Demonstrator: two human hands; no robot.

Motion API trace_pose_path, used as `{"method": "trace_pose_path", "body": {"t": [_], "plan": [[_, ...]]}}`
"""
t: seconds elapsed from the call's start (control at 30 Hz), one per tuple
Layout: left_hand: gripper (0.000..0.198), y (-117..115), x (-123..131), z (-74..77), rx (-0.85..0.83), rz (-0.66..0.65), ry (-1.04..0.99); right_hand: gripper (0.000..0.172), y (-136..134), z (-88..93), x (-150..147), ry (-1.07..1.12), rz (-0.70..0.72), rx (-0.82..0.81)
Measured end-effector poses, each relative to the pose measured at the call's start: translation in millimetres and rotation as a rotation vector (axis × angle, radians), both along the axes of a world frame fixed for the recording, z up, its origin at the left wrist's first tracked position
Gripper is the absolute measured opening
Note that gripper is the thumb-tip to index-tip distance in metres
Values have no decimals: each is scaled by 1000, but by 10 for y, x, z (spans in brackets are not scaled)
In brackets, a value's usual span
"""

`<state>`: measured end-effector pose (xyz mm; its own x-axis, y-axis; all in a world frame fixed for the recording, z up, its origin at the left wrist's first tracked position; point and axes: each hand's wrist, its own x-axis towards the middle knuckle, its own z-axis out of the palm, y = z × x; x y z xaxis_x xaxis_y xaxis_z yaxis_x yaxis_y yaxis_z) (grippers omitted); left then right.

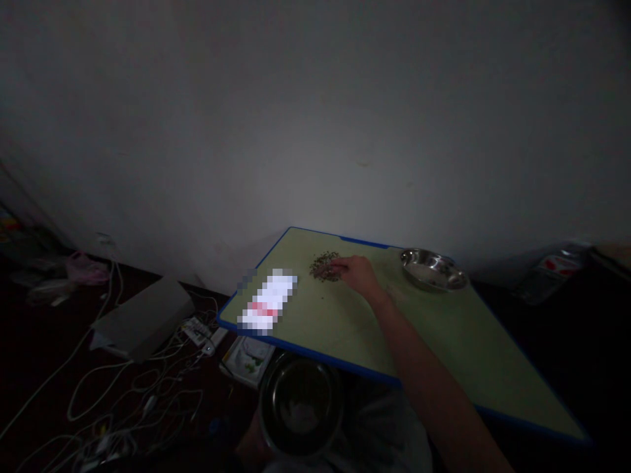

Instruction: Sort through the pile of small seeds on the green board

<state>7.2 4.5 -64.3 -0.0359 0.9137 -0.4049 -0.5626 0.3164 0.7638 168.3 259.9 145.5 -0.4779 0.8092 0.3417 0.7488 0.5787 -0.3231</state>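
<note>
My right hand (pixel 357 272) reaches across a green table with a blue rim (pixel 345 328). Its fingers are bunched together on a small pile of dark grains or seeds (pixel 323 266) near the far edge. What the fingertips pinch is too small to see. My left hand (pixel 249 450) is dim, low in the view below the table's near edge. It grips the side of a deep metal bowl (pixel 300 404) with something pale at its bottom.
A shallow steel dish (pixel 434 269) sits at the table's far right corner. A blurred white item (pixel 269 302) lies on the left part. On the dark floor to the left are a grey box (pixel 142 318), tangled white cables (pixel 123 394) and a power strip. A pale wall stands behind.
</note>
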Motion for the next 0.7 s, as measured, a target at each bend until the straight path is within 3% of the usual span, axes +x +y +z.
{"method": "trace_pose_path", "body": {"t": [0.13, 0.4, 0.57, 0.7], "plan": [[54, 2, 30, 8, -139, -87, -274, 25, 2, 15, 13, 20, 20, -19], [44, -16, -26, -190, -159, -9, -218, 26, -22, 53, 19, 10, 34, -18], [41, -37, -53, -190, -200, 75, -268, 26, -25, 69, 23, 14, 31, -43], [32, -46, -107, -227, -174, 70, -365, 25, -17, 68, 32, 28, 11, -53]]}}
